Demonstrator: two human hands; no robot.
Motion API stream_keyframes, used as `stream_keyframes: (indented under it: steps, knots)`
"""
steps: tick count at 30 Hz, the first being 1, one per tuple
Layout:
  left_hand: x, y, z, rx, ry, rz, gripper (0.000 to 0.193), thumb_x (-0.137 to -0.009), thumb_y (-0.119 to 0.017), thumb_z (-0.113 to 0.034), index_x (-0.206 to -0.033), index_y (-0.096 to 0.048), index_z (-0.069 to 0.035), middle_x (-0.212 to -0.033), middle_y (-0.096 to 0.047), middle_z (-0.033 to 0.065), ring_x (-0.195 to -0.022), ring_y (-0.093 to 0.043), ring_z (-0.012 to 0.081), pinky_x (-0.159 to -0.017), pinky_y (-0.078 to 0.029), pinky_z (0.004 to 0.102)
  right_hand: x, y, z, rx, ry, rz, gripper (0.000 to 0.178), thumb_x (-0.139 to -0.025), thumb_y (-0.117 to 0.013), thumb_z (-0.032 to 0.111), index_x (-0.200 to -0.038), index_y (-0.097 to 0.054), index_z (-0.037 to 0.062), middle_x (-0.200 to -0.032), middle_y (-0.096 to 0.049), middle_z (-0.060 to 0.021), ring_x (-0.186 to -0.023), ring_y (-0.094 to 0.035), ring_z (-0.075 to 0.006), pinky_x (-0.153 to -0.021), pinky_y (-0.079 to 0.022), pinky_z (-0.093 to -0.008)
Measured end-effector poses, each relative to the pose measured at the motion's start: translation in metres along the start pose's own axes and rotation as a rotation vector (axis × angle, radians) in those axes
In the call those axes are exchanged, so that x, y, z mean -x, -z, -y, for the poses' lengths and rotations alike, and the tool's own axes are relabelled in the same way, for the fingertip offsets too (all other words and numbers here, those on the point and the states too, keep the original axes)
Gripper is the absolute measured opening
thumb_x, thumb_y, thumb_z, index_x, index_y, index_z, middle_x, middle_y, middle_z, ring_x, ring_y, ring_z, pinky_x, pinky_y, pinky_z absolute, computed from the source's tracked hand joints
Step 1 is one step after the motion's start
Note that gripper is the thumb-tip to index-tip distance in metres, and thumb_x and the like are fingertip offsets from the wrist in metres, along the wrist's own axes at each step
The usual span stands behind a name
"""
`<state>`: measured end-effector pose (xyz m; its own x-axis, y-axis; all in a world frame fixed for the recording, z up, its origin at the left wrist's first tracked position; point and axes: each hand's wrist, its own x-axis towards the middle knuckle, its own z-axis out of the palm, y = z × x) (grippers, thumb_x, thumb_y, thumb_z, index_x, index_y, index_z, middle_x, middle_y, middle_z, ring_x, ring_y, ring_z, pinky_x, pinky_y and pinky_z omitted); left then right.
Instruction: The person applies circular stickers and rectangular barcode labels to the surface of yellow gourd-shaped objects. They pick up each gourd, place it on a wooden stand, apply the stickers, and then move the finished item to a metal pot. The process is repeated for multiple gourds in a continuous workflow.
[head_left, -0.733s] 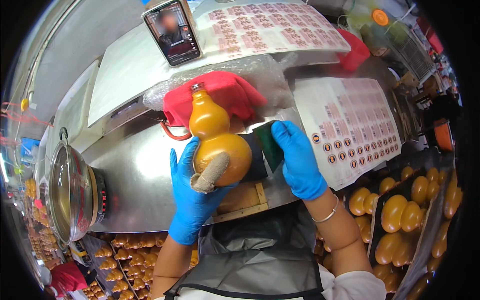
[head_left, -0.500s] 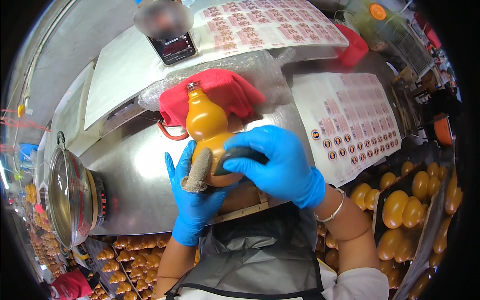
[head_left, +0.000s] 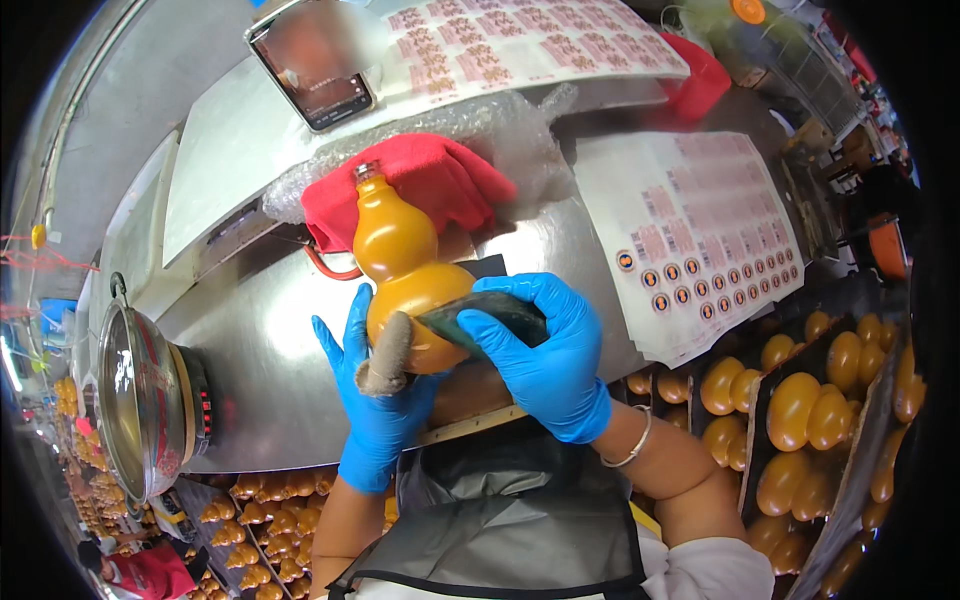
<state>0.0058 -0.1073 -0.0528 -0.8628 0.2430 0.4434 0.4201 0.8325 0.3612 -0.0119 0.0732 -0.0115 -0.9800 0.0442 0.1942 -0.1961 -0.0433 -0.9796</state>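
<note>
Gourd bottle (head_left: 398,255): in cupped grip of left hand (head_left: 385,408), likely for steadiness
Dark pad (head_left: 495,318): gripped by right hand (head_left: 555,365) against lower bulb (head_left: 420,289)

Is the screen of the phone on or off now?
On: the phone shows a lit, coloured picture, though partly blurred.

Shiny metal table (head_left: 262,350); upper left, probably grey wall (head_left: 165,75).

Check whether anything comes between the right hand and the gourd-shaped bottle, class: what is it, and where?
Yes: a dark green pad, held in the right hand, lies between that hand and the bottle, over the right side of its lower bulb.
</note>
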Motion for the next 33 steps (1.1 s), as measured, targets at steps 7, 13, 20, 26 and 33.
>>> stream_keyframes:
  steps: [7, 13, 20, 26, 33]
  knots:
    - [0.004, -0.014, 0.001, 0.094, 0.172, -0.068, 0.079, -0.066, -0.076, -0.026, -0.131, -0.039, -0.002, -0.133, -0.042, 0.0189, -0.129, -0.036, 0.0325, -0.108, 0.008, 0.0543, -0.005, -0.003, -0.038, -0.127, -0.068, -0.300, 0.022, -0.081, -0.068, 0.009, -0.097, -0.056, -0.0010, -0.087, -0.063, -0.0085, -0.079, -0.060, -0.0124, -0.071, -0.050, -0.0251]
    - [0.004, -0.010, 0.003, 0.531, 0.286, -0.153, 0.079, -0.065, -0.077, -0.028, -0.129, -0.042, 0.004, -0.126, -0.052, 0.0165, -0.123, -0.045, 0.0257, -0.109, 0.008, 0.0503, 0.000, 0.022, -0.006, 0.452, 0.509, 0.180, 0.020, -0.070, -0.072, 0.009, -0.089, -0.065, 0.0062, -0.079, -0.062, -0.0043, -0.062, -0.060, -0.0187, -0.055, -0.047, -0.0319]
    - [0.000, 0.003, 0.009, 0.316, 0.158, -0.149, 0.073, -0.065, -0.076, -0.025, -0.126, -0.047, 0.004, -0.120, -0.057, 0.0149, -0.117, -0.050, 0.0237, -0.111, -0.002, 0.0492, 0.035, 0.022, -0.030, 0.637, 0.873, 0.339, 0.030, -0.068, -0.069, 0.016, -0.097, -0.068, 0.0231, -0.102, -0.062, 0.0057, -0.089, -0.055, -0.0148, -0.078, -0.045, -0.0314]
    - [0.000, 0.005, 0.012, 0.373, 0.168, -0.115, 0.083, -0.058, -0.082, -0.030, -0.127, -0.047, 0.002, -0.120, -0.057, 0.0126, -0.113, -0.053, 0.0253, -0.111, 0.003, 0.0505, 0.010, 0.051, -0.040, 0.796, 1.027, 0.315, 0.026, -0.068, -0.069, 0.019, -0.094, -0.065, 0.0242, -0.104, -0.063, 0.0068, -0.093, -0.056, -0.0140, -0.084, -0.043, -0.0334]
    - [-0.008, 0.010, 0.007, 0.269, 0.126, -0.121, 0.085, -0.057, -0.082, -0.032, -0.127, -0.047, 0.000, -0.113, -0.060, 0.0109, -0.110, -0.055, 0.0246, -0.109, 0.007, 0.0512, 0.000, 0.063, -0.012, 0.800, 0.961, 0.429, 0.028, -0.065, -0.073, 0.025, -0.091, -0.064, 0.0268, -0.095, -0.062, 0.0086, -0.079, -0.055, -0.0123, -0.079, -0.042, -0.0344]
